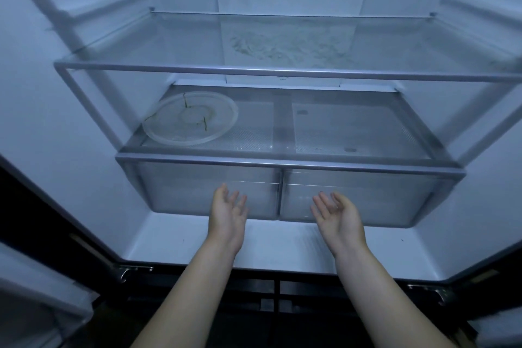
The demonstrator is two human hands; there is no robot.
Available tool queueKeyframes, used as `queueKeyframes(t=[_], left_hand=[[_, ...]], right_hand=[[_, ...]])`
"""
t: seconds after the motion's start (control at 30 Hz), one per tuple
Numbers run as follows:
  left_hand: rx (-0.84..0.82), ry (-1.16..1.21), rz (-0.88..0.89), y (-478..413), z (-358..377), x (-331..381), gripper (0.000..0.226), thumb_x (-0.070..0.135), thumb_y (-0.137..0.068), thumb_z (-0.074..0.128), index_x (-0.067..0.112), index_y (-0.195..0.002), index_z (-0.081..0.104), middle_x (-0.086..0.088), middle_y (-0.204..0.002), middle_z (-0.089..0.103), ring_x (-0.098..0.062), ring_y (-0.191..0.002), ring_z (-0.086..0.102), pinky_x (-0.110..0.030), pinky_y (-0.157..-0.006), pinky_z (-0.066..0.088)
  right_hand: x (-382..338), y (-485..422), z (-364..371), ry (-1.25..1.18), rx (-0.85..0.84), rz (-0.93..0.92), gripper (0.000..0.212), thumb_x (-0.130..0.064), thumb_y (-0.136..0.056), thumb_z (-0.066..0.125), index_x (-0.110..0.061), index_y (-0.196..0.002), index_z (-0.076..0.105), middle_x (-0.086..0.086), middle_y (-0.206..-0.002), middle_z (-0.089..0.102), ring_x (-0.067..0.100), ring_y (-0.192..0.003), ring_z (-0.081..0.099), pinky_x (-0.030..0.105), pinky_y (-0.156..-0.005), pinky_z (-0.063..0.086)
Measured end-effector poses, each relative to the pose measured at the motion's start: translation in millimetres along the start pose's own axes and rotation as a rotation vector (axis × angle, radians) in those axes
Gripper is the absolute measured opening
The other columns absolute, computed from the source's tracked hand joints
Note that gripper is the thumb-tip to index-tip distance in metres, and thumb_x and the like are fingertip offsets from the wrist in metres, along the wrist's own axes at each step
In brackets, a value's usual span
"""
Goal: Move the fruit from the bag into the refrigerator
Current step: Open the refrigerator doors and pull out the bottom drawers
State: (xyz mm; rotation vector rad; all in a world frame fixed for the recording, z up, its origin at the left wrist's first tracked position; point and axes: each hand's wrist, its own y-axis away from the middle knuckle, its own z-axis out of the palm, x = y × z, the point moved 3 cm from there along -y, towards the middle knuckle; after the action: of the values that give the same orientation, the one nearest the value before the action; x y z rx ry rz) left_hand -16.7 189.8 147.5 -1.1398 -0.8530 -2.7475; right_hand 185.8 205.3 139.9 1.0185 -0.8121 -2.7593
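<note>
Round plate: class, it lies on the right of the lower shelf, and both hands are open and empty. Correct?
No: the head view shows the round plate on the left of the lower shelf. The left hand and right hand are open and empty.

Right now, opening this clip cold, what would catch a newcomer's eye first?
Two empty hands, the left hand and right hand, are held open, palms up, before the left crisper drawer and right crisper drawer at the bottom of the open refrigerator. A round clear glass plate lies on the left of the lower shelf, and the upper glass shelf carries a smeared stain. No fruit or bag shows.
</note>
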Motion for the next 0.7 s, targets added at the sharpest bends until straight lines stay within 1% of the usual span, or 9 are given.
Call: queueKeyframes(t=[0.07, 0.17, 0.27, 0.37, 0.57, 0.7], left_hand=[[-0.053, 0.263, -0.127, -7, 0, 5, 0.061, 0.044, -0.098, 0.033, 0.012, -0.148, 0.02, -0.013, -0.151, 0.029, -0.032, -0.138, 0.031, -0.044, -0.113, 0.025], [-0.11, 0.448, -0.148, -13, 2, 9, 0.064, 0.05, -0.097, 0.029, 0.01, -0.147, 0.023, -0.014, -0.151, 0.031, -0.034, -0.139, 0.029, -0.047, -0.113, 0.024], [-0.124, 0.455, -0.146, -16, 4, 8, 0.063, 0.052, -0.096, 0.026, 0.013, -0.145, 0.027, -0.011, -0.149, 0.035, -0.032, -0.138, 0.031, -0.049, -0.11, 0.024], [-0.135, 0.44, -0.149, -14, 5, 5, 0.062, 0.053, -0.096, 0.025, 0.015, -0.145, 0.029, -0.01, -0.148, 0.037, -0.03, -0.138, 0.032, -0.05, -0.109, 0.023], [-0.134, 0.441, -0.154, -15, 5, 6, 0.063, 0.053, -0.096, 0.027, 0.014, -0.145, 0.028, -0.011, -0.148, 0.037, -0.03, -0.139, 0.03, -0.05, -0.109, 0.023], [-0.129, 0.457, -0.158, -13, 4, 6, 0.063, 0.054, -0.096, 0.029, 0.014, -0.144, 0.032, -0.011, -0.143, 0.041, -0.031, -0.137, 0.032, -0.051, -0.109, 0.024]], right_hand=[[-5, -2, 2, -0.076, -0.04, 0.032, 0.011, -0.02, -0.098, 0.045, -0.014, -0.096, 0.053, 0.017, -0.132, 0.05, 0.03, -0.125, 0.049, 0.037, -0.101, 0.041], [-11, -3, 3, -0.117, -0.081, 0.018, 0.015, -0.029, -0.098, 0.044, -0.017, -0.099, 0.052, 0.015, -0.13, 0.054, 0.03, -0.122, 0.052, 0.039, -0.104, 0.039], [-13, -5, 1, -0.139, -0.068, 0.018, 0.03, -0.035, -0.098, 0.041, -0.014, -0.116, 0.051, 0.015, -0.127, 0.055, 0.031, -0.123, 0.05, 0.04, -0.104, 0.038], [-14, -6, 0, -0.133, -0.064, 0.018, 0.043, -0.039, -0.099, 0.039, -0.012, -0.131, 0.045, 0.016, -0.129, 0.054, 0.031, -0.124, 0.05, 0.04, -0.106, 0.038], [-16, -5, -1, -0.125, -0.076, 0.029, 0.047, -0.042, -0.098, 0.038, -0.012, -0.134, 0.043, 0.015, -0.133, 0.052, 0.03, -0.125, 0.049, 0.04, -0.105, 0.038], [-17, -1, -1, -0.128, -0.078, 0.034, 0.053, -0.047, -0.098, 0.035, -0.011, -0.137, 0.04, 0.015, -0.134, 0.051, 0.029, -0.126, 0.048, 0.04, -0.108, 0.035]])
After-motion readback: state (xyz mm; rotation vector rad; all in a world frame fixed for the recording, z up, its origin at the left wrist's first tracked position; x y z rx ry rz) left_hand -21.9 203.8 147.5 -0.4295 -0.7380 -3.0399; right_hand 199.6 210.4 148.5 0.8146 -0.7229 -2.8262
